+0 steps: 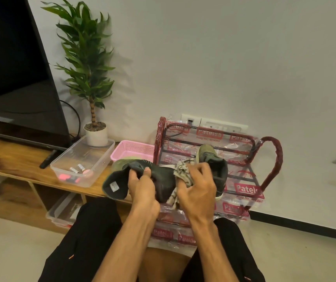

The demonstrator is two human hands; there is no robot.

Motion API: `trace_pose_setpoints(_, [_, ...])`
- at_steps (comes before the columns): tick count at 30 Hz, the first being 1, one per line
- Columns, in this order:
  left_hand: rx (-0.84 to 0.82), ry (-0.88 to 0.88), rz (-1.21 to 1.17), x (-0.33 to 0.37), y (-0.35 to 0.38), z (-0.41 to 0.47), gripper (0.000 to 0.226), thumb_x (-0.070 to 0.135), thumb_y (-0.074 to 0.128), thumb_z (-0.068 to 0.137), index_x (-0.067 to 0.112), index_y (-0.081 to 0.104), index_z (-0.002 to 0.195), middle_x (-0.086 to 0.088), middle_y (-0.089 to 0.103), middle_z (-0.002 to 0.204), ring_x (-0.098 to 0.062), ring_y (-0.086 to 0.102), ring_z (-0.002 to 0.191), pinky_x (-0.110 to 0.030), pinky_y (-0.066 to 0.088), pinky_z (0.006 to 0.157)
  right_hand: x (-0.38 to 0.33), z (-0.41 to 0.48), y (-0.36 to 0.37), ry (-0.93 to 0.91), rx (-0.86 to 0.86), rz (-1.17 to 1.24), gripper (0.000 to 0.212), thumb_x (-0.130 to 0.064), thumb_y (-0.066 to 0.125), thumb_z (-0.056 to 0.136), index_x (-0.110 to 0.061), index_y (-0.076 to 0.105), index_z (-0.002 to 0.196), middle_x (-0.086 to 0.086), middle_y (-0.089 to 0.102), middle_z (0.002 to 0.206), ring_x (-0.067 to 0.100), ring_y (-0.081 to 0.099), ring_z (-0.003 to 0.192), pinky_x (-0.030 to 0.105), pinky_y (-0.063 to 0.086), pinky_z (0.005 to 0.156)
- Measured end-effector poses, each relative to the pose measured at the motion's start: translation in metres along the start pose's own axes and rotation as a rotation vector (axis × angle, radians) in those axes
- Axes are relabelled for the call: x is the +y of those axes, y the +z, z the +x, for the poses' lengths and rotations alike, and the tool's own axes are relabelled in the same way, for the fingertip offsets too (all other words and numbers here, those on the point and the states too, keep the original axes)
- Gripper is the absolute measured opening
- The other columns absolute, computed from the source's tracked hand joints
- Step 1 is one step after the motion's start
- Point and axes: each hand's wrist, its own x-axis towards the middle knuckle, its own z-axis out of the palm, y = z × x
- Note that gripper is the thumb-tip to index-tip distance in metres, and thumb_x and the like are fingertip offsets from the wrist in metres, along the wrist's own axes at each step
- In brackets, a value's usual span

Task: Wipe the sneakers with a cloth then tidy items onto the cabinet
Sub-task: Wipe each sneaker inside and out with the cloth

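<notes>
Grips dark sneaker (120, 180) in left hand (142, 187), in front of red rack (273, 157); clutches striped cloth (183, 173) against it with right hand (199, 188). Shows 2nd sneaker (210, 157) on the rack, small pink items (63, 177) in clear tub (100, 165) on cabinet (10, 157).

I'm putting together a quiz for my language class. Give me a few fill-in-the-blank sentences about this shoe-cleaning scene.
1. The left hand grips a dark sneaker while the right hand holds a striped ____ against it.
2. The other sneaker sits on the red ____.
3. The basket next to the clear box is ____.
Missing: cloth, rack, pink.
</notes>
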Motion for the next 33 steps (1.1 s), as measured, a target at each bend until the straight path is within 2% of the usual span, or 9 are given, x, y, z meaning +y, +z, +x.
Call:
trace_pose_setpoints(3, [0.008,-0.005,-0.035,0.013,-0.002,0.003,0.042,0.015,0.051,0.101,0.030,0.048,0.140,-0.011,0.060,0.129,-0.028,0.063,0.109,-0.039,0.056,0.077,0.013,0.009,-0.014,0.103,0.102,0.075,0.016,0.000,0.075,0.079,-0.005,0.072,0.094,-0.002,0.053,0.090,0.004,0.053,0.068,0.018,0.049,0.057])
trace_pose_setpoints(7, [-0.029,-0.045,-0.051,0.027,-0.004,0.005,0.036,0.016,0.050,0.102,0.027,0.051,0.136,-0.011,0.063,0.124,-0.031,0.064,0.107,-0.049,0.053,0.090,0.013,0.014,-0.037,0.179,0.102,0.201,0.020,-0.002,0.077,0.080,-0.018,0.069,0.089,-0.007,0.053,0.085,-0.012,0.054,0.079,0.006,0.045,0.063])
trace_pose_setpoints(10, [-0.060,-0.075,-0.056,0.026,-0.003,0.002,0.036,0.015,0.051,0.101,0.028,0.053,0.135,-0.013,0.065,0.123,-0.033,0.065,0.107,-0.053,0.052,0.094,0.007,0.015,-0.041,0.170,-0.043,0.255,0.018,-0.007,0.077,0.081,-0.023,0.069,0.084,-0.004,0.059,0.089,-0.004,0.057,0.080,0.007,0.044,0.064])
trace_pose_setpoints(15, [-0.067,-0.131,-0.091,0.023,0.002,-0.002,0.024,0.013,0.050,0.101,0.023,0.056,0.122,-0.016,0.065,0.115,-0.035,0.065,0.103,-0.047,0.055,0.082,-0.019,0.004,-0.029,0.084,-0.212,0.297,0.013,-0.008,0.074,0.082,-0.020,0.070,0.080,-0.009,0.056,0.086,0.006,0.057,0.076,0.012,0.044,0.062])
trace_pose_setpoints(19, [-0.071,-0.155,-0.138,0.024,-0.001,0.005,0.029,0.017,0.049,0.101,0.024,0.055,0.128,-0.022,0.065,0.119,-0.039,0.065,0.104,-0.058,0.051,0.094,-0.033,-0.008,-0.022,0.108,-0.323,0.341,0.014,-0.011,0.073,0.079,-0.025,0.068,0.076,-0.012,0.057,0.083,0.007,0.058,0.076,0.018,0.046,0.061])
trace_pose_setpoints(23, [-0.104,-0.080,-0.073,0.016,-0.001,0.000,0.030,0.010,0.048,0.101,0.022,0.056,0.127,-0.022,0.065,0.118,-0.037,0.065,0.104,-0.056,0.051,0.095,-0.033,0.004,-0.024,0.097,-0.243,0.208,0.021,-0.009,0.071,0.079,-0.028,0.063,0.074,-0.009,0.055,0.083,0.004,0.055,0.075,0.016,0.047,0.063])
trace_pose_setpoints(26, [-0.132,0.000,-0.026,0.010,0.002,-0.008,0.032,0.010,0.050,0.101,0.023,0.056,0.129,-0.016,0.067,0.117,-0.033,0.066,0.106,-0.053,0.052,0.095,-0.029,0.021,-0.025,0.194,-0.172,0.050,0.008,-0.010,0.068,0.077,-0.014,0.070,0.085,-0.005,0.055,0.090,0.008,0.056,0.078,0.034,0.055,0.072])
trace_pose_setpoints(29, [-0.127,0.118,0.024,0.010,-0.002,-0.004,0.034,0.013,0.054,0.099,0.030,0.059,0.127,-0.010,0.066,0.123,-0.029,0.065,0.109,-0.051,0.052,0.096,-0.028,0.024,-0.031,0.258,-0.350,0.011,0.005,-0.018,0.069,0.079,-0.015,0.070,0.083,-0.005,0.058,0.091,0.013,0.060,0.080,0.041,0.055,0.074])
trace_pose_setpoints(33, [-0.149,0.151,0.028,0.016,-0.006,0.002,0.034,0.014,0.053,0.099,0.029,0.057,0.130,-0.011,0.066,0.123,-0.031,0.066,0.109,-0.055,0.052,0.095,-0.034,0.015,-0.045,0.255,-0.542,0.061,0.016,-0.016,0.073,0.078,-0.011,0.064,0.065,0.001,0.062,0.072,0.014,0.058,0.066,0.031,0.050,0.055])
